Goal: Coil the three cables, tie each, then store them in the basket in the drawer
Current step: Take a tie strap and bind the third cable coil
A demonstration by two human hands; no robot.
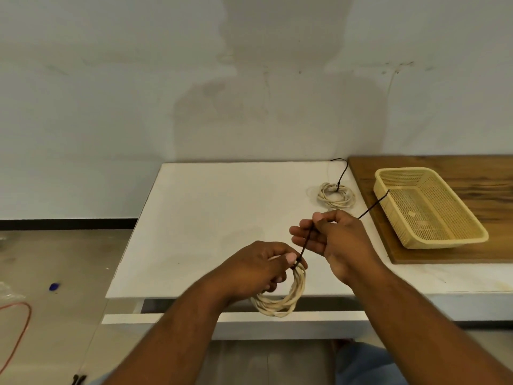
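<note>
— Where's the cable he's working on?

— The cream coil (283, 298) hangs over the front edge of the white table (211, 207), above the slightly open drawer (222, 319). The left hand (258, 266) is closed round the coil's upper part, thumb pressed right beside the knot of the dark tie string (304, 247); most of the loop dangles below the fist.

— And the other hand?

— The right hand (337, 240) sits just up and to the right of the coil, over the table, palm turned inward. Thumb and fingers pinch the string, which runs taut from the knot up through that grip; its loose tail sticks out past the knuckles toward the basket (424, 207).

— Anything else on the table?

— A second cream coil (336, 195), tied with its own dark string, lies flat near the table's back right corner. The basket rests on a wooden board (472, 168) covering the table's right end, well apart from the held coil.

— Can you see inside the drawer?

— No, only a dark slit behind its white front. The far side of the held coil is hidden under the left fingers. Left of the table, a red cord (19, 326) on the floor is cut off by the edge.
</note>
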